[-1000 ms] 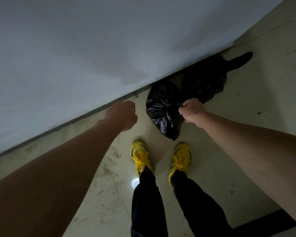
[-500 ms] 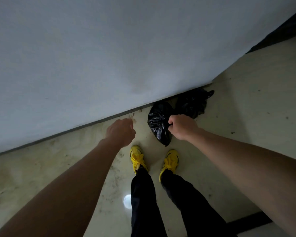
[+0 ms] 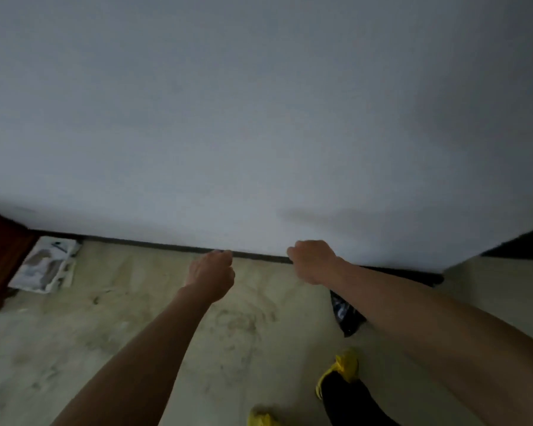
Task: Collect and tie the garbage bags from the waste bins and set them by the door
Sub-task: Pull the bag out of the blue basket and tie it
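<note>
A black garbage bag (image 3: pixel 346 318) lies on the floor by the wall's foot. Only a small shiny part of it shows beneath my right forearm. My right hand (image 3: pixel 313 261) is raised in front of the wall, above and left of the bag, with fingers curled and nothing visible in them. My left hand (image 3: pixel 211 275) hangs a short way to its left as a loose fist, also holding nothing. A second bag seen earlier is out of sight.
A white wall (image 3: pixel 259 118) with a dark baseboard (image 3: pixel 166 245) fills the top. At the far left stands a dark red wooden panel (image 3: pixel 0 256) with a crumpled white bag (image 3: pixel 45 265) beside it. My yellow shoes (image 3: pixel 342 367) stand on the stained pale floor (image 3: pixel 105 333).
My right hand has let go of the black bag and risen. The view has swung up and left, so the bags slid to the lower right and the red panel came into sight.
</note>
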Demonstrator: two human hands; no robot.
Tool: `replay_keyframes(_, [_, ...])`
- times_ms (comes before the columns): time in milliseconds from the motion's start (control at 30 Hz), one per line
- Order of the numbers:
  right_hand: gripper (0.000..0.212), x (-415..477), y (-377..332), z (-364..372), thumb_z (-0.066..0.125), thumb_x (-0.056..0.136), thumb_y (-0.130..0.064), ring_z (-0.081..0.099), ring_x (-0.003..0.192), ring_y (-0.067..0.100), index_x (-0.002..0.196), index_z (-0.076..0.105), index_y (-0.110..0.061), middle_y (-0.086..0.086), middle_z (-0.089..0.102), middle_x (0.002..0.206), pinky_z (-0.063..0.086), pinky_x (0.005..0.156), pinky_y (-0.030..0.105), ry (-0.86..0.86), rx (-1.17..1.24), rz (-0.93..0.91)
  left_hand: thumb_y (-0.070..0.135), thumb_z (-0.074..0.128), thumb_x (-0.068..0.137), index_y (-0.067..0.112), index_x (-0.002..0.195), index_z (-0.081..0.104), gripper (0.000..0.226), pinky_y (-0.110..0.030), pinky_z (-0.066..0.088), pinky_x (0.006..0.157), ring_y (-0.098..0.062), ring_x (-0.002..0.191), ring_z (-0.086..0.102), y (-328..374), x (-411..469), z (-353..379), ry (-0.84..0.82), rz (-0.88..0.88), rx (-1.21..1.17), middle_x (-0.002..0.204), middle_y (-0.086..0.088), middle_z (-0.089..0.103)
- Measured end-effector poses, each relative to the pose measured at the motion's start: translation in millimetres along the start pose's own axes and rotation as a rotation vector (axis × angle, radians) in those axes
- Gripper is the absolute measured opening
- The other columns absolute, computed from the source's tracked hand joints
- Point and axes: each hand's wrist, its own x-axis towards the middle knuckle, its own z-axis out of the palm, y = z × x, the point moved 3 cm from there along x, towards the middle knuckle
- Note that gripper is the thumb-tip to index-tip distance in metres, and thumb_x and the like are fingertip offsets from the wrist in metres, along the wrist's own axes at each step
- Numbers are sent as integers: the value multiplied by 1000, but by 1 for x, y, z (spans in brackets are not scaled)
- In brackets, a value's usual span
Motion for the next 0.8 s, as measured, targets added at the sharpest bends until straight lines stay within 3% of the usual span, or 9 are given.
replay_keyframes(233, [22, 30, -219, -98, 41, 92, -12, 60, 97, 29, 108, 57, -9, 11, 59, 112, 43, 73, 34, 154, -210, -288, 21, 47, 91, 16, 101, 58, 16, -32, 43, 73, -28, 99, 63, -203, -130, -71, 158, -264, 104, 107, -8, 63])
replay_keyframes(333, [26, 39, -319, -129, 39, 93, -12, 59, 98, 28, 112, 57, -10, 11, 58, 115, 43, 74, 35, 213, -285, -439, 20, 48, 90, 16, 102, 59, 17, -34, 51, 77, -26, 99, 63, -280, -180, -90, 219, -404, 90, 108, -8, 64])
replay_keyframes(533, [28, 82, -484, -168, 42, 94, -14, 59, 105, 28, 118, 56, -13, 10, 58, 120, 43, 79, 35, 282, -457, -678, 20, 50, 91, 18, 117, 58, 27, -36, 50, 81, -27, 104, 62, -401, -251, -110, 323, -607, 43, 114, -7, 63])
replay_keyframes(800, [24, 166, -721, -201, 48, 94, -22, 61, 104, 29, 114, 60, -13, 10, 59, 118, 44, 75, 35, 359, -573, -1005, 22, 46, 92, 16, 111, 60, 25, -36, 46, 84, -29, 106, 60, -582, -326, -124, 337, -987, -12, 114, -8, 59])
